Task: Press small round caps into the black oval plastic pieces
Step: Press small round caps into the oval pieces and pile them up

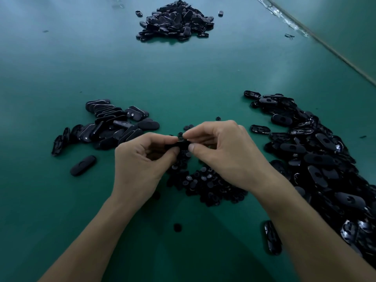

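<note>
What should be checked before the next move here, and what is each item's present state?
1. The left hand grips the oval piece: ok.
2. The right hand pinches the same piece's end with thumb and forefinger: ok.
3. A cap is seated in that piece: cannot tell, the fingertips hide it.
4. The pile of caps lies just below the hands, likely within reach: ok.
5. The right pile of ovals has stock left: ok.
6. The left pile of ovals lies beside the left hand: ok.
</note>
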A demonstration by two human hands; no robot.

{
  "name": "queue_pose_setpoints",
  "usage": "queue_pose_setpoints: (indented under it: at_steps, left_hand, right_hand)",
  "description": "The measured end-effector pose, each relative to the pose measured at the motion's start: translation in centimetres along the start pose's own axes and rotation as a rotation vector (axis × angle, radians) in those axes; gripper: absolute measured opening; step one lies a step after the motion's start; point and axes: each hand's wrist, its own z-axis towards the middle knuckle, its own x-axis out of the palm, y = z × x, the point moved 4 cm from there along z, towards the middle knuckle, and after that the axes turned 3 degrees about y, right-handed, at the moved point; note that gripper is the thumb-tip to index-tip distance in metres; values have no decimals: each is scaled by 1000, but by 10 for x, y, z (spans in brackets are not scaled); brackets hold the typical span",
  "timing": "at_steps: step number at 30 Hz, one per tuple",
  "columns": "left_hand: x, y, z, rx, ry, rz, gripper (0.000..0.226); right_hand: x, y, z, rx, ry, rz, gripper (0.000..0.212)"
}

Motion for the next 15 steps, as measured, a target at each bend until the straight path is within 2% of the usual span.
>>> queue_pose_setpoints:
  at_steps: [4, 7, 11, 15]
  left_hand:
    - [-16, -2, 4, 63, -163, 240, 26]
    - [-30, -1, 9, 70, -241, 402, 17]
    - [-41, 3, 12, -15, -281, 558, 8]
    - [-43, 9, 13, -86, -253, 617, 6]
  right_hand:
    - [-19, -15, -2, 126, -173, -338, 31]
    - [-39, -35, -8, 392, -222, -644, 44]
    - [-51, -53, -16, 684, -94, -647, 51]
    - [-50, -56, -17, 683, -68, -705, 48]
